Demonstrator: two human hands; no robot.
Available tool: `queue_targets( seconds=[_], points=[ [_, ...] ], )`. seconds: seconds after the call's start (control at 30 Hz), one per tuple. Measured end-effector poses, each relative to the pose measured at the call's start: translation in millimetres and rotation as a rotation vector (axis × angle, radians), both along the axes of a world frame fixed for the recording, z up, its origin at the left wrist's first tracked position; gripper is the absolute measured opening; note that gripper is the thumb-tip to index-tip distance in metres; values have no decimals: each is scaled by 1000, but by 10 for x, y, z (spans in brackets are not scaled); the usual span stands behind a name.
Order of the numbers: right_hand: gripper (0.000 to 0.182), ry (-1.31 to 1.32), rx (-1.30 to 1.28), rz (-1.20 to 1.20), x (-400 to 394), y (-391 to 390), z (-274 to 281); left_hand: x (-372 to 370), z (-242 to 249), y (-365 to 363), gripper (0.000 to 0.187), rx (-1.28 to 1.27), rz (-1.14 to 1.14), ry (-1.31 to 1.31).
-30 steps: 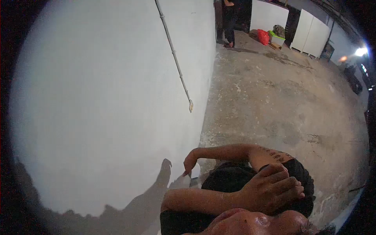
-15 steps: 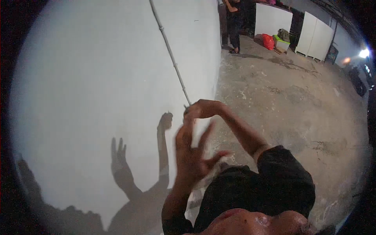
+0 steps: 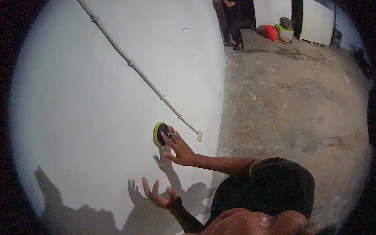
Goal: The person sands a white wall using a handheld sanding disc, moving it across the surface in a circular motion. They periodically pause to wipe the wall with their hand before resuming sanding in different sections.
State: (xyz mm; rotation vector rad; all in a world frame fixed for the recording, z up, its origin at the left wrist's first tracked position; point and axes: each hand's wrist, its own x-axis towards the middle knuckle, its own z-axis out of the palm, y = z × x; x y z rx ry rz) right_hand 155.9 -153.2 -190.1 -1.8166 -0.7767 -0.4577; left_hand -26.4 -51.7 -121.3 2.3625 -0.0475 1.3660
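Note:
My right hand [image 3: 181, 150] is on a round black backing pad with a yellow rim [image 3: 159, 135], its fingers laid over the back beside a metal stud at the centre. The pad's front faces the white wall [image 3: 98, 117] and seems to touch it. Lower down, my left hand [image 3: 160, 198] is raised near the wall with its fingers spread and nothing in them. Both hands cast shadows on the wall.
A pipe [image 3: 145, 78] runs diagonally down the wall to a small socket or switch box [image 3: 200, 136]. A person [image 3: 235, 27] stands at the back. Beyond are a red bag [image 3: 271, 33], a green-lidded box [image 3: 287, 33] and white cabinets [image 3: 317, 22]. Stained concrete floor [image 3: 282, 105] lies to the right.
My hands were close together and blurred; now they are apart. The right one has gone to the wall with the pad, the left one has dropped lower. The view has shifted.

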Motion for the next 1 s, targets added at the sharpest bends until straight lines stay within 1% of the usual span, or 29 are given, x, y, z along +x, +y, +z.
queue_targets(
  seconds=[0.03,0.07,0.1,0.17,0.23,0.3,0.33,0.37,0.4,0.43,0.5,0.57,0.6,0.7,0.77,0.8,0.87,0.9,0.97,1.0],
  points=[
    [81,-44,-66,-31,54,-11,21,32,-48,-40,44,14,49,40],
    [79,-31,-35,-28,172,-33,41,66,-100,-96,50,-75,99,33],
    [76,-21,-63,-49,347,-37,54,111,-123,-103,50,-79,114,36],
    [75,6,-76,-102,598,-94,170,113,-179,-102,44,41,208,73],
    [75,6,-35,-66,627,-70,137,128,-274,-108,42,8,243,82],
    [76,-14,-32,-10,418,-40,20,164,-441,-78,40,-19,268,82],
    [78,-7,-72,54,330,-71,-28,190,-517,-76,40,-47,265,77],
    [78,-13,-65,59,351,-98,-56,205,-571,-64,39,-56,265,71],
    [77,-29,-122,46,363,-133,-24,248,-530,-103,39,-65,264,64],
    [77,-43,-178,32,375,-162,8,251,-478,-156,39,-19,265,60],
    [75,-32,-163,-9,623,-198,153,284,-441,-193,40,34,260,74],
    [73,-20,-72,-57,737,-240,312,300,-499,-186,40,19,287,128],
    [73,-15,-68,-68,724,-251,276,324,-488,-203,40,25,276,132],
    [75,-41,-65,90,521,-211,85,437,-435,-230,40,-3,219,108],
    [75,-64,-188,71,490,-226,-8,521,-411,-249,42,-43,184,65],
    [75,-61,-188,71,517,-238,29,550,-384,-276,42,-43,184,68],
    [72,-87,-245,24,592,-276,135,555,-316,-337,42,91,232,93],
    [72,-84,-245,22,607,-298,161,560,-350,-371,42,93,229,96],
    [69,-104,-170,63,611,-336,198,557,-471,-466,41,-55,27,11],
    [68,-127,-162,43,631,-316,164,567,-375,-569,39,49,-22,22]
  ],
)
